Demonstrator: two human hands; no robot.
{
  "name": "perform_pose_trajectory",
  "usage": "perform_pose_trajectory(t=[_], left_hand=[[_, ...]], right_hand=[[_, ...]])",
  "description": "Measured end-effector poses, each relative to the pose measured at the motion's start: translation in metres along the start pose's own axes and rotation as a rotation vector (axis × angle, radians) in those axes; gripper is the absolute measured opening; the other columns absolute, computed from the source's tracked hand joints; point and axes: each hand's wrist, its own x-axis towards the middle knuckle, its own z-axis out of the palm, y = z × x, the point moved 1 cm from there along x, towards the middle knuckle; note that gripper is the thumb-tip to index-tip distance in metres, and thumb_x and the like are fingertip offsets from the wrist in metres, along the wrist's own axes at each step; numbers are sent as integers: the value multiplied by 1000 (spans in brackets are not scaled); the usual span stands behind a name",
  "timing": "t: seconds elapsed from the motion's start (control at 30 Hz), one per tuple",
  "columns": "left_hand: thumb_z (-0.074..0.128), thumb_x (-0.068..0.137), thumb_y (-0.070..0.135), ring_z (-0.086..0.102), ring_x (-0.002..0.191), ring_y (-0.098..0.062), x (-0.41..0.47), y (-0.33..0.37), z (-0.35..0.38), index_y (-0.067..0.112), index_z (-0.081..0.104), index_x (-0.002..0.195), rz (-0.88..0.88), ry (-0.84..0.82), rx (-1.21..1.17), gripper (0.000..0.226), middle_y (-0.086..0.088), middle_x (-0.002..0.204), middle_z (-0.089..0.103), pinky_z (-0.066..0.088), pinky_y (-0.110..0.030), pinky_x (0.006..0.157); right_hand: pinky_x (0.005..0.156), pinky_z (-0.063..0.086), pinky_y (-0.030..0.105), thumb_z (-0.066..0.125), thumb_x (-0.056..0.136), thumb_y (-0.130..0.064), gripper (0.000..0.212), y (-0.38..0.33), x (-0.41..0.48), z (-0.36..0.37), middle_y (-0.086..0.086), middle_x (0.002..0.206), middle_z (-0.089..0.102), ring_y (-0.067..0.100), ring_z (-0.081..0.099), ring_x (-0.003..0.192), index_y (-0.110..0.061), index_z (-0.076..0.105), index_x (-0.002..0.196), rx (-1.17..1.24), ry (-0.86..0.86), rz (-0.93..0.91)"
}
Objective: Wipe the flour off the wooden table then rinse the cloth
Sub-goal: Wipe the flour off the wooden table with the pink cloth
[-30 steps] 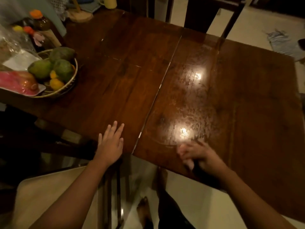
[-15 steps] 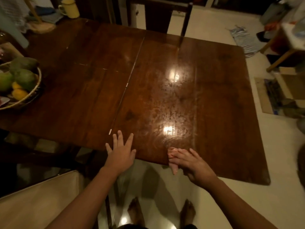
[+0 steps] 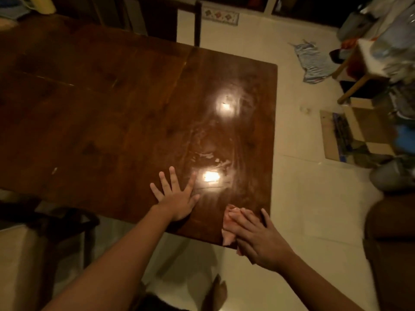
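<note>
Cloth [image 3: 229,224] bunched, long axis crossing table [image 3: 112,113] edge

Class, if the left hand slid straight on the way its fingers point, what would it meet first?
Nothing but bare table, it seems: the left hand points toward the far edge, with the whitish smears off to its right.

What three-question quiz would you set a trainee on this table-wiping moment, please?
1. True or false: the left hand lies flat, fingers spread, on the wooden table.
2. Which hand presses the pink cloth? A: the left hand. B: the right hand.
3. Fill in: the cloth lies at the table's ___ edge, partly hanging over it.

Key: 1 true; 2 B; 3 near.
</note>
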Motion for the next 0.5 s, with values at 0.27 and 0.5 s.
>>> perform_pose_trajectory(t=[0.27,0.5], left_hand=[[22,100,61,-43,132,-50,15,31,-9,62,-29,137,-92,12,-60,63,-12,145,-52,-17,-74,106],[25,94,72,-42,135,-43,48,36,-20,72,-26,130,-140,92,-83,63,-3,149,-49,-19,-74,105]], right_hand=[[119,1,61,16,104,-53,53,79,83,-49,-18,166,-9,20,-5,154,-50,-2,154,13,-17,217],[122,-8,47,26,106,-40,53,107,119,-61,-17,166,-4,5,-14,152,-45,10,156,-22,-112,-395]])
